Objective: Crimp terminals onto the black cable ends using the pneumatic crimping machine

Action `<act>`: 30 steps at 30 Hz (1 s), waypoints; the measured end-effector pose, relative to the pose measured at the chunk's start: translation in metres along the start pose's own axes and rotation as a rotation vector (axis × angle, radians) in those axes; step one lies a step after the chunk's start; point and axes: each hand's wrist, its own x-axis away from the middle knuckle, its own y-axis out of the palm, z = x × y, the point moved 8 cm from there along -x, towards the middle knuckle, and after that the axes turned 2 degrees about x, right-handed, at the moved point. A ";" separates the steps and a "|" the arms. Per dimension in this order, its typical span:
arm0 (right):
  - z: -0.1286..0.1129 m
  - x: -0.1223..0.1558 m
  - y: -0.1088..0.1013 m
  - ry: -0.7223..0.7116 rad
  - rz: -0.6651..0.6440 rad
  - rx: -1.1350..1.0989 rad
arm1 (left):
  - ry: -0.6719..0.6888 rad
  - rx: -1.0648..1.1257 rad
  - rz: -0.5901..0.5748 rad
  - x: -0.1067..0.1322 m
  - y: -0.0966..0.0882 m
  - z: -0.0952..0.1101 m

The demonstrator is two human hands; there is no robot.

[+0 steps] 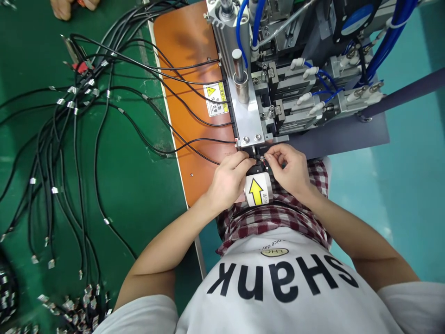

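My left hand (229,181) is closed at the front end of the machine's metal track, its fingertips pressed down beside a small black slot. A black cable (205,157) runs from the left and disappears under these fingers. Across the slot, my right hand (290,169) pinches with thumb and forefinger at tiny thin wires (266,163), partly reddish; their exact ends are too small to make out. Just below the fingertips is a white plate with a yellow arrow (256,190). Over the slot stands the pneumatic machine (248,116) with its silver block.
Several black cables (78,125) with white-tagged ends spread over the green mat (139,185). Some cross the orange board (191,51) into the machine's left side. A warning label (216,99) is stuck there. Blue air tubes (392,37) hang at right. Another person's hand (62,8) shows top left.
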 end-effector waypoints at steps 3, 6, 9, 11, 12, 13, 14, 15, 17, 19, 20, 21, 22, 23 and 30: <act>0.005 0.002 0.005 0.030 -0.013 -0.025 | 0.001 -0.018 -0.006 0.000 0.000 0.000; 0.010 0.002 0.011 0.068 -0.024 -0.063 | 0.022 -0.053 -0.003 0.001 0.001 0.002; 0.023 0.001 0.020 0.167 -0.097 -0.160 | 0.014 -0.107 -0.016 0.003 0.003 0.003; 0.034 0.003 0.025 0.248 -0.156 -0.258 | -0.010 -0.123 -0.025 0.003 0.004 0.002; 0.038 0.006 0.024 0.282 -0.159 -0.301 | -0.022 -0.122 -0.027 0.003 0.004 0.002; 0.041 0.009 0.022 0.309 -0.146 -0.328 | -0.030 -0.119 -0.028 0.003 0.004 0.001; 0.044 0.013 0.018 0.327 -0.119 -0.335 | -0.032 -0.115 -0.029 0.003 0.004 0.001; 0.045 0.018 0.015 0.338 -0.091 -0.330 | -0.030 -0.112 -0.029 0.003 0.004 0.001; 0.043 0.027 0.013 0.345 -0.073 -0.317 | -0.019 -0.103 -0.025 0.003 0.004 0.002; 0.038 0.033 0.020 0.350 -0.119 -0.346 | -0.013 -0.085 -0.016 0.003 0.004 0.001; 0.035 0.034 0.023 0.347 -0.136 -0.361 | -0.014 -0.075 -0.009 0.003 0.004 0.001; 0.031 0.034 0.024 0.330 -0.140 -0.351 | -0.016 -0.065 -0.003 0.002 0.003 0.000; 0.026 0.032 0.022 0.294 -0.123 -0.303 | -0.016 -0.058 0.001 0.002 0.003 0.000; 0.020 0.029 0.017 0.234 -0.087 -0.215 | -0.015 -0.051 0.003 0.002 0.003 0.000; -0.031 0.017 -0.006 -0.247 0.019 0.474 | -0.016 -0.040 0.009 0.003 0.005 -0.001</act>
